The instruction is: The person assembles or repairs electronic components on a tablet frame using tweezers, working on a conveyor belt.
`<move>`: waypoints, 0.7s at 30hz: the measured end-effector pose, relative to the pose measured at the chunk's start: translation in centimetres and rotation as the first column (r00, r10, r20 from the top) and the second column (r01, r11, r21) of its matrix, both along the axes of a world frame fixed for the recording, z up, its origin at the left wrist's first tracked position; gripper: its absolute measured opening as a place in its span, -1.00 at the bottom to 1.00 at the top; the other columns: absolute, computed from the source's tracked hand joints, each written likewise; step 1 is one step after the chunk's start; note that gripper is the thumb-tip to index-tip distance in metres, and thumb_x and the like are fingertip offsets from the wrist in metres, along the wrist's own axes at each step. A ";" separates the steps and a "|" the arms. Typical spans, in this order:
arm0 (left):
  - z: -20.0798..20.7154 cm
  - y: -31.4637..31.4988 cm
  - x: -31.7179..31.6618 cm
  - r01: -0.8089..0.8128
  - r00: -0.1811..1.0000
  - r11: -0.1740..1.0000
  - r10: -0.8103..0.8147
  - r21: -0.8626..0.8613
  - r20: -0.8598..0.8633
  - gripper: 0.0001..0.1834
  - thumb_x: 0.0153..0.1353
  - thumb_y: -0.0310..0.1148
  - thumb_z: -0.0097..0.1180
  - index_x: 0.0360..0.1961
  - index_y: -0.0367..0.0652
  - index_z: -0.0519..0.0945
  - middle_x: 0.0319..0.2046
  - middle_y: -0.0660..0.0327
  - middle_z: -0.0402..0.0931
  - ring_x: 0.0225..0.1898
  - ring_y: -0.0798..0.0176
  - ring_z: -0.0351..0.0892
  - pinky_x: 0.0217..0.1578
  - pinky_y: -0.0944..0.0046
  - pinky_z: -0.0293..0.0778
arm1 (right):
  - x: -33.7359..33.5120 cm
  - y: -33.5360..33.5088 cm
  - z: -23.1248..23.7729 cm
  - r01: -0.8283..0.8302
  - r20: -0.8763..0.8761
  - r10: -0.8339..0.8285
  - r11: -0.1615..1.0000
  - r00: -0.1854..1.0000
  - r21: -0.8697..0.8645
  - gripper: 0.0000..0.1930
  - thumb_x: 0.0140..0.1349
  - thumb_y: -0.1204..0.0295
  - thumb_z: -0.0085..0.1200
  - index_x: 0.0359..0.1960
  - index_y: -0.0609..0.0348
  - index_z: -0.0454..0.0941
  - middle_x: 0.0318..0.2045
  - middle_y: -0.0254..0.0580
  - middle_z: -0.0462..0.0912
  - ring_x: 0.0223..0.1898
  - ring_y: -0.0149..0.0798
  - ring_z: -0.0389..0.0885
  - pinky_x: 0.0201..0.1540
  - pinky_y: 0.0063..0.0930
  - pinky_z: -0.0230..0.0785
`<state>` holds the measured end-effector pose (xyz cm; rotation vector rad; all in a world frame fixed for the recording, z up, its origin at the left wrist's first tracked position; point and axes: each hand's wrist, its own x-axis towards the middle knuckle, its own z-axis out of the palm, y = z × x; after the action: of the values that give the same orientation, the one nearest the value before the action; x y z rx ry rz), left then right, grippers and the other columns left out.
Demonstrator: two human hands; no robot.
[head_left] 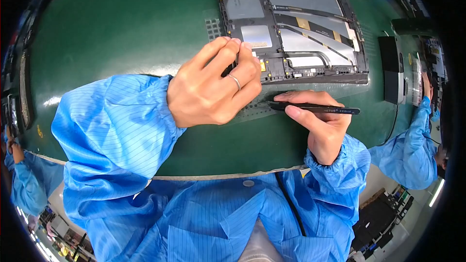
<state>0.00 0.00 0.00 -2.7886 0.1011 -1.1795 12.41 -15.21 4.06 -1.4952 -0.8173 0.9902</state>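
My left hand (213,80), with a plain ring on one finger, arches over the near left corner of a flat, dark device casing (291,39). Its fingertips are bunched close together at the casing's edge, and the back of the hand hides what is under them, so I cannot tell whether they pinch anything. My right hand (323,126) is clamped on a pair of black tweezers (340,110), thumb on the near side and fingers on the far side. The tweezers lie almost level across my grip, one end pointing left toward my other hand; I cannot tell whether their tips meet.

The casing lies on the green table (111,34) in front of me, beyond my right hand and a little right of the middle. Silver panels show inside its dark frame, with black cables (320,43) running across them. Between my hands, on the near side of the casing, is a clear sheet (257,110) dotted with small dark pieces. Another clear sheet, bearing small dark squares (213,29), shows at the casing's left edge. Well to the right stands a black box (391,68), and past it a co-worker's blue sleeve (412,145) reaches in.
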 end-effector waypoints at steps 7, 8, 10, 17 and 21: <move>0.1 0.0 -0.3 0.013 1.000 0.999 -0.013 -0.044 -0.005 -0.81 -0.41 -0.47 0.01 -0.62 -0.27 0.43 -0.54 0.13 0.37 -0.44 0.17 0.41 -0.34 0.27 0.38 | -0.5 0.2 -0.2 0.018 0.001 -0.018 0.999 1.000 -0.028 -0.87 -0.07 0.62 0.03 -0.42 0.37 0.47 -0.48 -0.17 0.54 -0.49 -0.46 0.47 -0.40 -0.65 0.33; 0.1 0.0 -0.5 0.012 1.000 0.999 -0.012 -0.034 -0.012 -0.81 -0.41 -0.46 0.01 -0.62 -0.27 0.43 -0.53 0.13 0.37 -0.44 0.17 0.41 -0.34 0.27 0.38 | -0.6 0.2 -0.2 0.018 -0.001 -0.019 0.999 1.000 -0.031 -0.87 -0.07 0.62 0.03 -0.42 0.37 0.47 -0.48 -0.17 0.54 -0.49 -0.46 0.47 -0.40 -0.65 0.33; 0.0 0.0 -0.4 0.006 1.000 0.999 -0.006 -0.032 -0.004 -0.81 -0.41 -0.46 0.00 -0.62 -0.27 0.43 -0.53 0.13 0.37 -0.44 0.17 0.41 -0.34 0.27 0.38 | -0.5 0.3 -0.2 0.010 0.009 -0.010 0.999 1.000 -0.031 -0.88 -0.07 0.62 0.03 -0.42 0.37 0.47 -0.48 -0.17 0.54 -0.48 -0.46 0.47 -0.40 -0.65 0.33; -0.1 0.0 -0.4 0.016 1.000 1.000 -0.016 -0.026 0.002 -0.80 -0.42 -0.44 -0.02 -0.62 -0.27 0.43 -0.53 0.13 0.37 -0.44 0.18 0.40 -0.33 0.26 0.38 | -0.4 0.2 -0.3 -0.002 0.050 0.002 1.000 0.999 -0.003 -0.90 -0.07 0.63 0.03 -0.45 0.36 0.47 -0.47 -0.15 0.55 -0.47 -0.44 0.47 -0.37 -0.63 0.33; 0.0 0.0 -0.5 0.012 1.000 1.000 -0.012 -0.019 -0.009 -0.79 -0.43 -0.44 -0.03 -0.62 -0.27 0.43 -0.53 0.13 0.37 -0.44 0.18 0.40 -0.33 0.26 0.38 | -0.4 0.3 -0.1 0.010 0.009 -0.010 0.999 1.000 -0.031 -0.90 -0.07 0.63 0.03 -0.45 0.37 0.47 -0.46 -0.15 0.55 -0.47 -0.43 0.47 -0.37 -0.62 0.33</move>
<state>-0.48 -0.04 -0.01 -2.8139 0.1086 -1.1767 11.97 -14.93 3.93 -1.5295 -0.8031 0.9940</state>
